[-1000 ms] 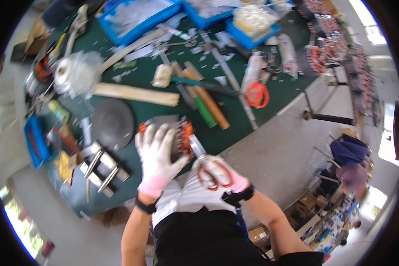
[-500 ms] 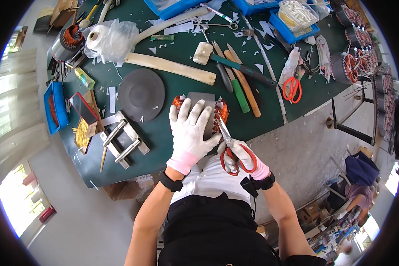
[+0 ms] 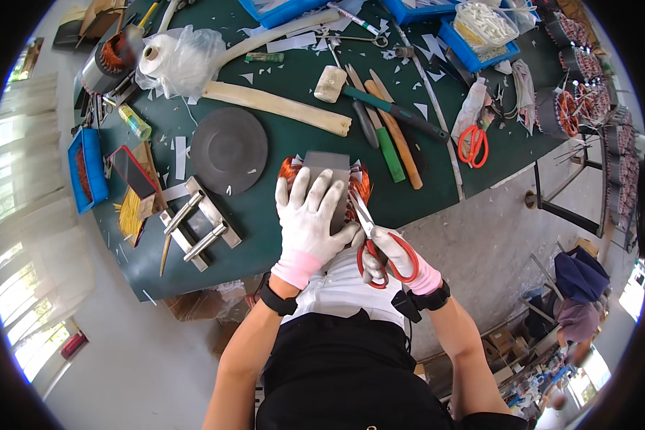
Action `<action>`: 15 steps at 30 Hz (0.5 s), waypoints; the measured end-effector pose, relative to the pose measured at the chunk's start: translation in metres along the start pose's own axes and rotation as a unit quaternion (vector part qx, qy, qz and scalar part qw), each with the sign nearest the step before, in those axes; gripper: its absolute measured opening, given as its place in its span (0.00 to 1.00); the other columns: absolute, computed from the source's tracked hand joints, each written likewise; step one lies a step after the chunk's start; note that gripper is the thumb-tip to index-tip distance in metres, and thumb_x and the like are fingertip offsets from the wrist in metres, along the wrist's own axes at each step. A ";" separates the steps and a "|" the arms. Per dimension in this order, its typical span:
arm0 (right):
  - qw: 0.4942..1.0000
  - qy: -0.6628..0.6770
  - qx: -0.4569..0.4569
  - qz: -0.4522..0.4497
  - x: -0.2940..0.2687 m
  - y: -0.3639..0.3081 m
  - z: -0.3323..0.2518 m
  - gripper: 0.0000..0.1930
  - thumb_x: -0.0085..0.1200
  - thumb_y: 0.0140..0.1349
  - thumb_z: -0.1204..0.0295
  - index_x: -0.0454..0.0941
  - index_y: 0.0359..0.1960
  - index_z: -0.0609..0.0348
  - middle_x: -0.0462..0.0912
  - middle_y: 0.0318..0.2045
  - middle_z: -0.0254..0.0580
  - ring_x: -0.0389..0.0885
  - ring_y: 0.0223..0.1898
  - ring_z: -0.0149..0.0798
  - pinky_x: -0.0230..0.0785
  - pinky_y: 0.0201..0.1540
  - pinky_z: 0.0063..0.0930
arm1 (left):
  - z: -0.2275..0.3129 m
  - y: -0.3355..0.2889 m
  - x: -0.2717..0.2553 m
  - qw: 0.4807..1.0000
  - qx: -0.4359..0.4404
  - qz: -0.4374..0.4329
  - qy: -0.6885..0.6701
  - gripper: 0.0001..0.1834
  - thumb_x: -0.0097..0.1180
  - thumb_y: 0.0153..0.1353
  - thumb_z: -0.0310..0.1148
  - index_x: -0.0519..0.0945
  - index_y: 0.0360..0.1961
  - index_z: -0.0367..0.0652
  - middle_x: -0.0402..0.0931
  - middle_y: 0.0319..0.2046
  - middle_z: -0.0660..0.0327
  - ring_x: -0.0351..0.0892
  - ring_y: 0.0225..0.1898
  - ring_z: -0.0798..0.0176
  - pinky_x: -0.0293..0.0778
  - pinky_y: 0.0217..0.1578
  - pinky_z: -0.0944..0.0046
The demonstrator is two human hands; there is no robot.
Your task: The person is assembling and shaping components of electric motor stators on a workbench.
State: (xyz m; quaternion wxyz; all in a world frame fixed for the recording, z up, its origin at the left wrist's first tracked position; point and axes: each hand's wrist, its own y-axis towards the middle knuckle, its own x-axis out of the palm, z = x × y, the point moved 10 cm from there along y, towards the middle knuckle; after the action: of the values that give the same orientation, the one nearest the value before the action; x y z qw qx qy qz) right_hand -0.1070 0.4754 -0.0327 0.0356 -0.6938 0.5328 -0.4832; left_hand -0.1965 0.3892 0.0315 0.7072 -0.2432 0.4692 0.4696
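A grey motor stator core [image 3: 327, 162] with orange copper windings [image 3: 288, 169] at its two ends is at the table's near edge. My left hand [image 3: 307, 226], in a white glove with a pink cuff, lies over the core, fingers stretched out and slightly spread. The thumb reaches right, close to the scissors. In my right hand [image 3: 390, 247], gloved the same way, is a pair of scissors [image 3: 363, 215] with red handles, fingers in the loops. The blades point up and away along the right-hand windings; the tips lie against them, and whether they cut anything cannot be made out.
Left of the stator lie a round dark disc [image 3: 229, 150] and a metal frame with two rollers [image 3: 211, 215]. Beyond it are a mallet [image 3: 387, 109], a wooden stick [image 3: 401, 152] and a green-handled tool [image 3: 389, 158]. Red-handled scissors [image 3: 473, 145] rest farther right.
My left hand has slid slightly toward me on the core, and a little more of the left windings shows. The scissors stay almost in place. A person at far right has shifted.
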 end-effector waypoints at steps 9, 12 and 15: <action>0.995 0.056 0.077 0.035 0.001 -0.003 -0.003 0.25 0.35 0.69 0.49 0.71 0.37 0.62 0.64 0.12 0.27 0.61 0.11 0.24 0.61 0.17 0.23 | 0.000 -0.009 0.002 1.000 0.007 0.015 -0.013 0.35 0.67 0.35 0.43 0.74 0.49 0.47 0.69 0.53 0.58 0.59 0.60 0.46 0.46 0.62 0.38; 0.986 0.075 0.147 0.012 -0.001 -0.008 0.002 0.24 0.36 0.69 0.50 0.71 0.37 0.61 0.63 0.12 0.26 0.59 0.10 0.23 0.55 0.13 0.18 | 0.000 -0.014 0.002 1.000 0.013 0.017 -0.009 0.35 0.68 0.34 0.43 0.74 0.49 0.47 0.69 0.53 0.58 0.59 0.60 0.46 0.46 0.62 0.38; 0.992 0.012 0.122 0.022 -0.006 -0.005 -0.002 0.24 0.34 0.69 0.48 0.72 0.36 0.57 0.60 0.10 0.27 0.57 0.08 0.25 0.52 0.10 0.20 | -0.001 -0.020 0.002 1.000 0.015 0.017 -0.001 0.36 0.68 0.34 0.44 0.74 0.49 0.48 0.69 0.53 0.59 0.59 0.61 0.46 0.46 0.62 0.37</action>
State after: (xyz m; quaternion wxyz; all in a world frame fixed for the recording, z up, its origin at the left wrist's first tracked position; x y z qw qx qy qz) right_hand -0.1051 0.4832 -0.0328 0.1242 -0.6668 0.4850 -0.5520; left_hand -0.1791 0.3804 0.0267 0.7032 -0.2237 0.4798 0.4746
